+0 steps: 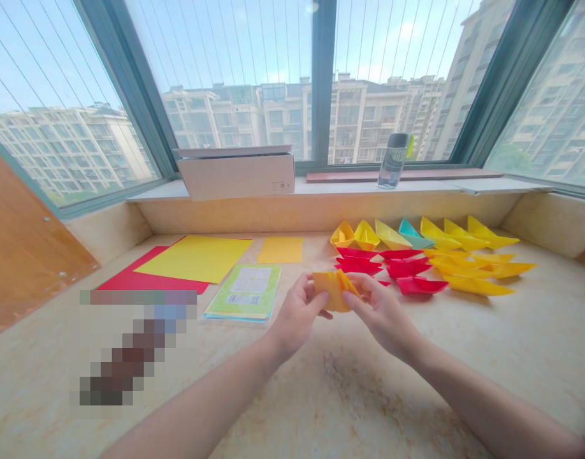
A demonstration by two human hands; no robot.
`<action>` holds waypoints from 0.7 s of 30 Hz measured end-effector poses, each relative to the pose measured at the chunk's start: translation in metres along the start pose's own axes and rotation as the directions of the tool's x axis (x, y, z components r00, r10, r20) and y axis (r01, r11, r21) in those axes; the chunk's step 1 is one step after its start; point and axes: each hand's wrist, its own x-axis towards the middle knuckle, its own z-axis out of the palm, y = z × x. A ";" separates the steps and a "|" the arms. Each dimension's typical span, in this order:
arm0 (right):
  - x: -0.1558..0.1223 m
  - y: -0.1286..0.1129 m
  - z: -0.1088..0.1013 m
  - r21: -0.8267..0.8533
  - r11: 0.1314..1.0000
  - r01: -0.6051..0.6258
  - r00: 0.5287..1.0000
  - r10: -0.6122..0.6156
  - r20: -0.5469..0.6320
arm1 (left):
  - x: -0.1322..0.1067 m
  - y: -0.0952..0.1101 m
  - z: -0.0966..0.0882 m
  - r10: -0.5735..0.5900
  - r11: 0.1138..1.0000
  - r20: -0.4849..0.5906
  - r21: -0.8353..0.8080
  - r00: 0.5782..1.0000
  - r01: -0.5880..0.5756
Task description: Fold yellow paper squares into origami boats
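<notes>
A small piece of folded orange-yellow paper (329, 292) is held up over the counter between both hands. My left hand (299, 305) pinches its left side, thumb in front. At the right side, my right hand (376, 305) grips a folded edge between thumb and fingers. Just behind the hands lie red paper boats (411, 271) in short rows. Orange-yellow paper boats (483, 271) stand to their right. Along the back is a row of yellow paper boats (440, 234) with one teal paper boat (411, 234) among them.
Left of the hands lies a clear packet of paper (245, 290), with an orange-yellow sheet (280, 249) behind it. Farther left, a yellow sheet (197, 255) overlaps a red sheet (125, 277). A white box (238, 175) and a water bottle (392, 162) stand on the windowsill. One counter patch is pixelated.
</notes>
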 end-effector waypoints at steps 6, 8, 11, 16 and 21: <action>-0.001 0.003 0.002 0.140 0.990 -0.020 0.999 0.015 0.036 | 0.001 -0.003 -0.003 0.037 0.999 -0.101 0.036 0.994 -0.033; -0.001 0.004 0.003 0.171 0.985 -0.032 0.998 0.022 0.057 | 0.000 -0.003 -0.002 0.045 0.998 -0.107 0.058 0.993 -0.039; 0.001 0.004 0.002 0.207 0.978 -0.036 0.999 0.030 0.035 | 0.001 -0.002 -0.003 0.065 0.996 -0.127 0.077 0.990 -0.056; 0.007 0.000 -0.004 0.272 0.960 -0.062 0.997 0.070 -0.020 | 0.005 -0.001 -0.007 0.063 0.998 -0.155 0.005 0.986 -0.063; 0.011 -0.004 -0.010 0.236 0.969 -0.073 0.991 0.097 -0.088 | 0.006 0.000 -0.010 0.043 0.999 -0.206 0.017 0.978 -0.040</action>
